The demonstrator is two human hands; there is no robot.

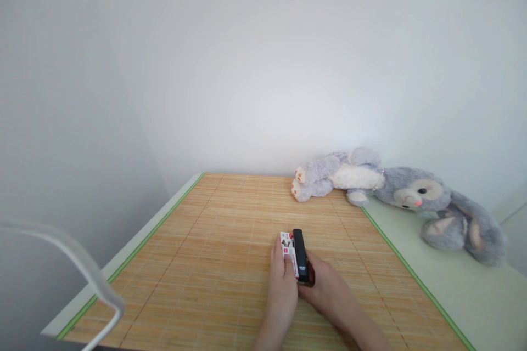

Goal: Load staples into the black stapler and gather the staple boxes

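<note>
A black stapler (301, 256) stands lengthwise, pointing away from me, over the middle right of the bamboo mat (214, 263). Against its left side is a small white printed box (290, 256) with pink and red marks. My left hand (282, 285) is closed on the box, thumb on top and fingers along its left side. From the right, my right hand (323, 285) grips the stapler near its close end, with its fingertips partly hidden beneath. Whether the two things rest on the mat or are slightly raised, I cannot tell.
A grey plush rabbit (358, 176) lies on its side along the back right, across the mat's edge and the pale tabletop (465, 296). A white curved bar (78, 258) rises at the lower left. Behind the table is a plain wall (230, 66).
</note>
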